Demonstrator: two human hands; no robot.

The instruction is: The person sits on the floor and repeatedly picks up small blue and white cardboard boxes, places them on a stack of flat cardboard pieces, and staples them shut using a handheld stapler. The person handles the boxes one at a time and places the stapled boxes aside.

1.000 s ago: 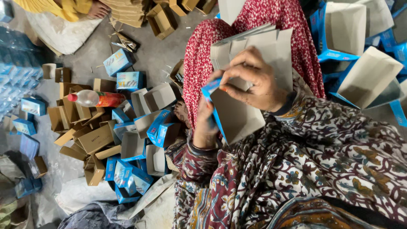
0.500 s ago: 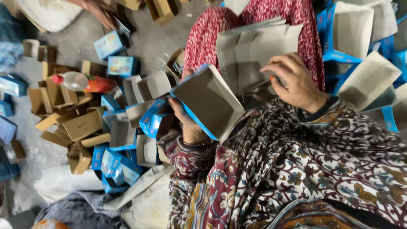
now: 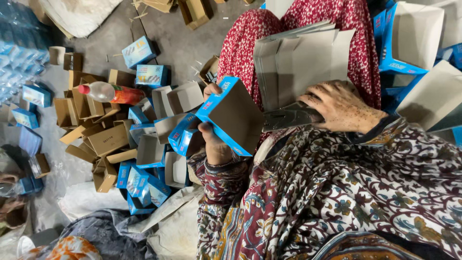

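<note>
Box [image 3: 231,118] lower now, right hand [image 3: 339,107] on stapler [image 3: 288,117].

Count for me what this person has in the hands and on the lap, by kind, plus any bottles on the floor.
Open blue cardboard box, in the left hand: 1
Grey metal stapler, gripped by the right hand: 1
Stack of flat box blanks, on the lap: 1
Red-capped bottle, on the floor: 1
Total: 4

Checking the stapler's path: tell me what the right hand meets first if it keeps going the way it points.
Probably the open blue box in the left hand; the right hand aims its stapler at it, though depth is unclear.
</note>
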